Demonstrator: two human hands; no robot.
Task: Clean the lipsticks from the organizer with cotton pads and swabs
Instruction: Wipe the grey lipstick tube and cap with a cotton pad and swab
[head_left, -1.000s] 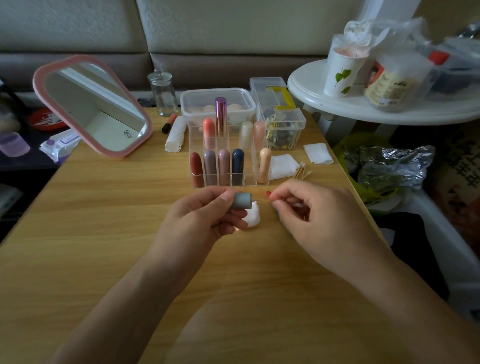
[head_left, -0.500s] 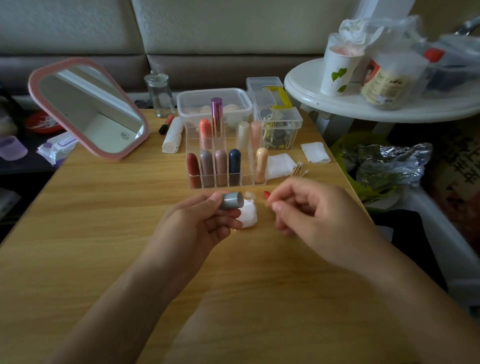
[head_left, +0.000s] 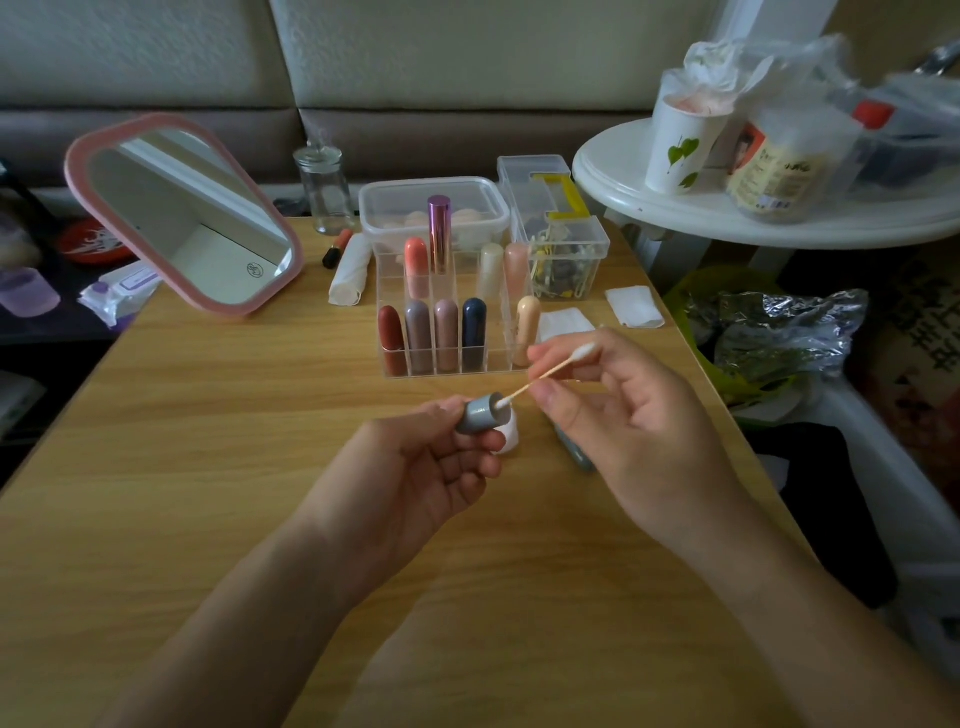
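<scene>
Gripping grey cylindrical lipstick tube (head_left: 479, 414) in left hand (head_left: 415, 467). Pinching wooden-stick cotton swab (head_left: 540, 378) in right hand (head_left: 634, 431), tip at tube's end. Behind: clear acrylic organizer (head_left: 447, 370), on light wooden table (head_left: 208, 467).

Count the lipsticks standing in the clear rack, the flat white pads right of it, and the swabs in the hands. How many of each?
Lipsticks in the rack: 9
Flat pads: 2
Swabs, in the right hand: 1
Total: 12

dim, soft daylight | faint shadows | wide-angle edge bending | mostly sharp
</scene>
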